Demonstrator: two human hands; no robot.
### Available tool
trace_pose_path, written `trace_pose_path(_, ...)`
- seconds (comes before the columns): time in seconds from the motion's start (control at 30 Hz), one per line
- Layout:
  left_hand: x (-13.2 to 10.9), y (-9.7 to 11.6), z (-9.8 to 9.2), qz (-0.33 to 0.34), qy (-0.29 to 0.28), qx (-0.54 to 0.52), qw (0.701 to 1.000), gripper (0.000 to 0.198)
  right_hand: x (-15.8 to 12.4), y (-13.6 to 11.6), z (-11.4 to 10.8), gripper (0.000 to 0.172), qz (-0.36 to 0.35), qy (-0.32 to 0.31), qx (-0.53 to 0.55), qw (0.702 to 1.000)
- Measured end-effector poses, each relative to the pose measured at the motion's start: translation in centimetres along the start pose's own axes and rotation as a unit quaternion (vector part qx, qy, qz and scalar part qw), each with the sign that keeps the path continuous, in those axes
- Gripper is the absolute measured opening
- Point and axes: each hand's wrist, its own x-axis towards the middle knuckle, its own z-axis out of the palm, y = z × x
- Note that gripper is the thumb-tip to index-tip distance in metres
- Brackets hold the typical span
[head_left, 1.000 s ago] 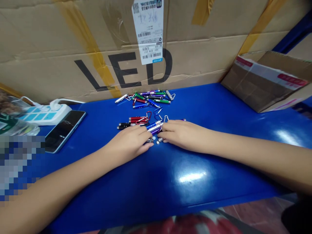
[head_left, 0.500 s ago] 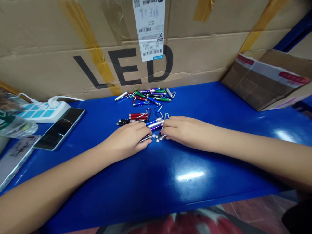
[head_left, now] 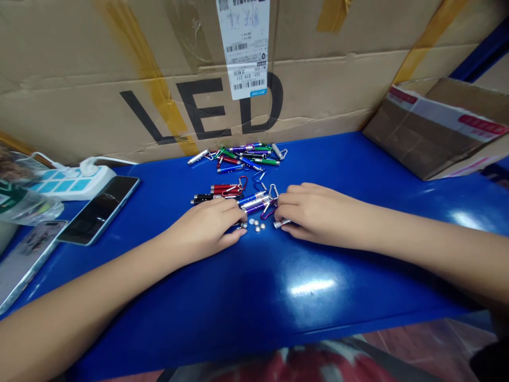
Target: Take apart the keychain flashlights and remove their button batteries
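My left hand point(head_left: 207, 225) rests on the blue table point(head_left: 254, 286) with its fingers curled over a small metal piece at their tips. My right hand point(head_left: 314, 212) lies opposite, its fingers closed on a small silver flashlight part point(head_left: 280, 224). Between the two hands lie several small round button cells point(head_left: 256, 225). Just behind them sits a small group of keychain flashlights point(head_left: 234, 193), red, black, blue and purple. A larger pile of coloured keychain flashlights point(head_left: 246, 155) lies farther back against the cardboard.
A big cardboard box marked LED point(head_left: 199, 79) walls the back. A smaller cardboard box point(head_left: 433, 132) sits at the right. At the left are a white power strip point(head_left: 71, 183), a phone point(head_left: 99, 209), a second flat device point(head_left: 24, 254) and a plastic bag point(head_left: 19, 201).
My right hand has drawn a little to the right, pulling the silver part away from the button cells. The left hand has barely moved.
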Motion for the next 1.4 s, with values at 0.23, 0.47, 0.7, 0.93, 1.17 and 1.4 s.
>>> trace_pose_path(0.23,-0.1,-0.1,-0.5,-0.02,-0.019,0.013,1.0,0.019,0.0,0.0,0.3,0.012,0.005,0.007,-0.006,1.0)
trace_pose_path(0.47,-0.1,-0.2,-0.6,-0.003,-0.021,0.003,1.0,0.016,1.2,-1.6,1.0,0.017,0.043,0.062,0.01,0.997)
trace_pose_path(0.7,-0.8,-0.5,-1.2,0.002,-0.011,0.123,0.992,0.016,1.6,-1.5,1.6,0.023,0.058,0.047,0.016,0.997)
trace_pose_path(0.93,-1.2,-1.0,-0.7,0.035,-0.007,0.095,0.995,0.022,1.7,-1.7,1.9,0.026,0.037,0.066,-0.005,0.997)
trace_pose_path(1.17,-0.8,-0.8,-0.6,0.035,0.004,0.054,0.998,0.02,1.5,-1.7,2.4,0.028,-0.022,0.123,-0.083,0.989)
trace_pose_path(1.4,1.0,0.2,0.2,0.056,0.026,0.013,0.998,0.023,1.1,-1.0,1.9,0.029,0.018,0.06,-0.001,0.998)
